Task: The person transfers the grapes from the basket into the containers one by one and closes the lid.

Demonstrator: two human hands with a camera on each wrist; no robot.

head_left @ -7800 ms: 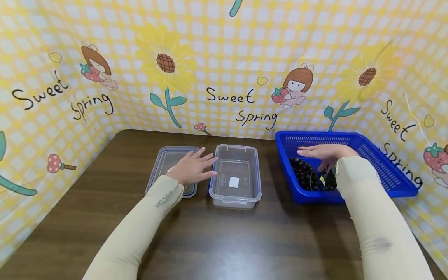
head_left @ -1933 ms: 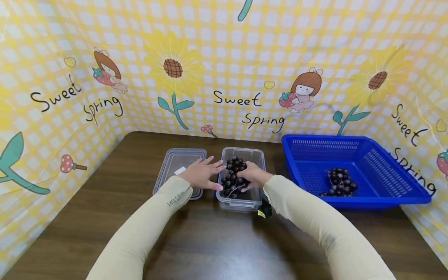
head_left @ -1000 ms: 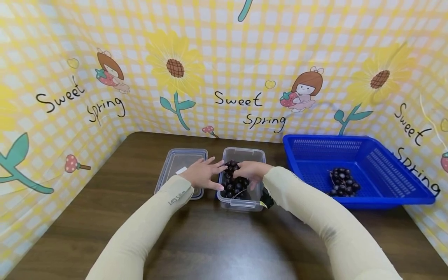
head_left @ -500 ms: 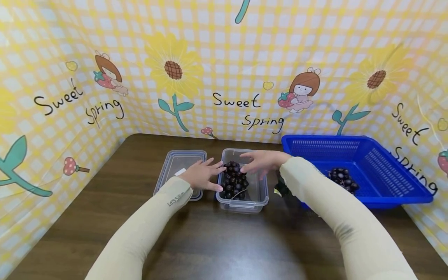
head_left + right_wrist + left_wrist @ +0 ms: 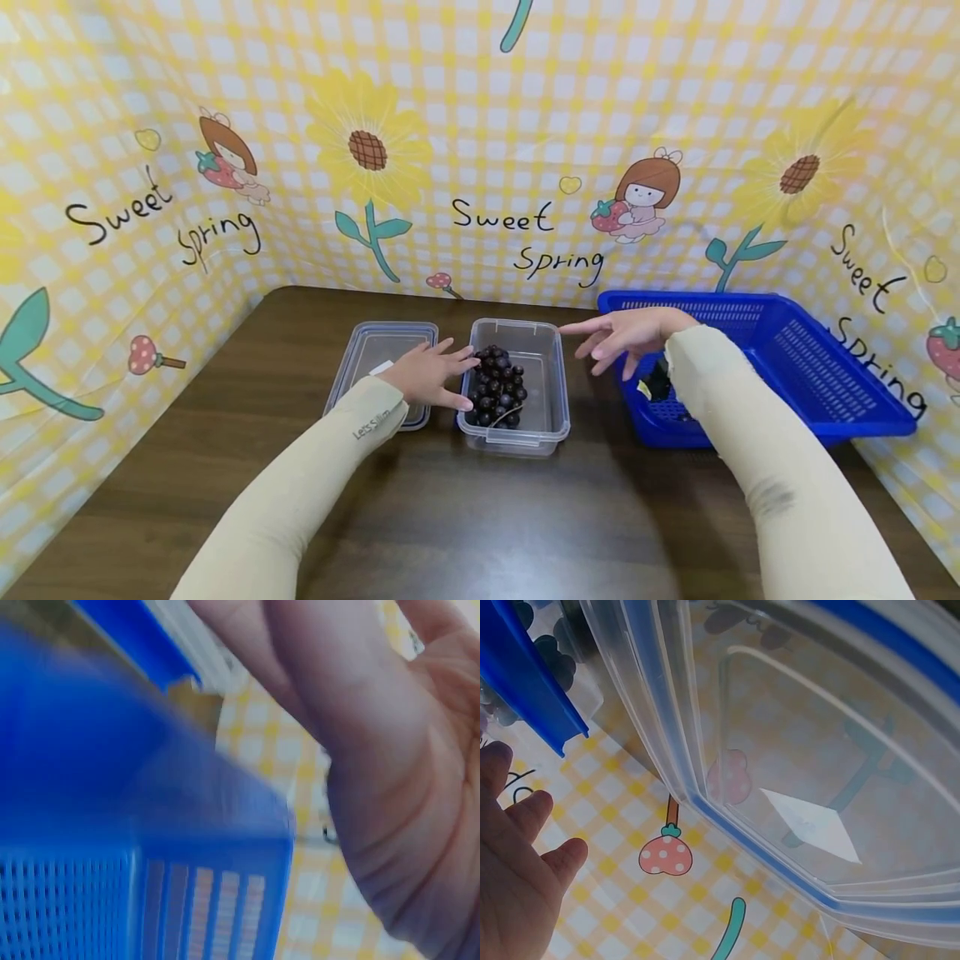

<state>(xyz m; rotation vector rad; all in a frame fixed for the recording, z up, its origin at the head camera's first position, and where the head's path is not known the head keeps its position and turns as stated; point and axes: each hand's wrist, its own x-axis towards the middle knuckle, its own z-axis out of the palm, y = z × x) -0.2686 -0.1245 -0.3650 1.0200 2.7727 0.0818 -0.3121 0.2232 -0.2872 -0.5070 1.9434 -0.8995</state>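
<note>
A bunch of dark grapes (image 5: pixel 498 385) lies along the left side of a clear plastic container (image 5: pixel 547 379). My left hand (image 5: pixel 426 375) has its fingers spread, with the fingertips at the container's left rim. Over the gap between container and blue basket (image 5: pixel 825 367) hovers my right hand (image 5: pixel 633 333), its fingers loosely extended and holding nothing. In the right wrist view, the right hand (image 5: pixel 390 750) is beside the blurred basket wall (image 5: pixel 150 780). My right sleeve covers most of the basket's near left part, so the grapes there are almost entirely hidden.
A clear lid (image 5: pixel 386 343) with a blue seal lies left of the container, partly under my left hand; the left wrist view shows its white label (image 5: pixel 814 825). Behind the wooden table (image 5: pixel 480 517) hangs a yellow checked cloth (image 5: pixel 480 150).
Earlier, the container was empty and the right hand was in the basket. Later it held the grape bunch inside the container, released it, and moved right toward the basket. The left hand stayed.
</note>
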